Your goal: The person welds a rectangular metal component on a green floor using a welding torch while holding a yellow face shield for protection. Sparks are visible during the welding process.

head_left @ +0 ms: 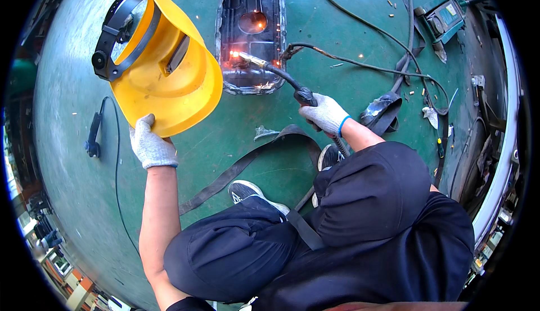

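Observation:
In a grey work glove, my left hand [152,144] grips the lower edge of a yellow welding mask [188,94], whose black headband stands out to the left. My gloved right hand [324,114] is closed round the black handle of a welding torch [285,75]. The torch's metal nozzle reaches into a dark metal oil pan [251,88] on the floor. Orange glowing spots and sparks show near the nozzle tip, by the round recess and along the pan's near edge. A clamp with a cable [326,52] sits at the pan's right rim.
On the green floor, a black strap [247,166] curves before my shoes. Cables loop at the right, near a green machine [445,19] and a screwdriver [440,148]. A small black tool [93,136] with a cord lies at the left. Cigarette butts and scraps are scattered at the right.

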The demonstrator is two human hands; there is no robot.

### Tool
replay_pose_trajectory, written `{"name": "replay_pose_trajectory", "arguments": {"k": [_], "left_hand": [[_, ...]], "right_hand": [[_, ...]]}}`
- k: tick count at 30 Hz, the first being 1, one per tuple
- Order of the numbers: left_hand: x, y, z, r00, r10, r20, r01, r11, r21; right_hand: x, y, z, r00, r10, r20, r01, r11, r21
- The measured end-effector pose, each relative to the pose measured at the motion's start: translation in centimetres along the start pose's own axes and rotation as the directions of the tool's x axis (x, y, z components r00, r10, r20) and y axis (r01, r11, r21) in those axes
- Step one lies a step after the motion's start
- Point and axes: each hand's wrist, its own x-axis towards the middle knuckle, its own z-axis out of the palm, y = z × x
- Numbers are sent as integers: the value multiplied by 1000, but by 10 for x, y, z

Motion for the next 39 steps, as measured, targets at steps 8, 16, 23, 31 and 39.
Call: {"name": "replay_pose_trajectory", "arguments": {"k": [8,16,23,31,39], "left_hand": [[-7,-7,0,996,28,88,-36,996,87],[-21,-23,3,928,51,370,-136,969,207],[-29,-19,9,904,18,427,-109,976,189],[-21,-18,5,931,70,359,-149,969,198],[-1,6,-3,998,44,34,-45,998,43]], "right_hand": [[-1,0,3,1000,-7,-8,7,1000,15],[-9,-12,3,999,47,4,-47,998,33],[6,9,6,1000,3,10,-3,998,64],[-6,-6,1,999,28,16,-29,997,69],[2,0,-6,997,32,70,-39,994,102]]}}
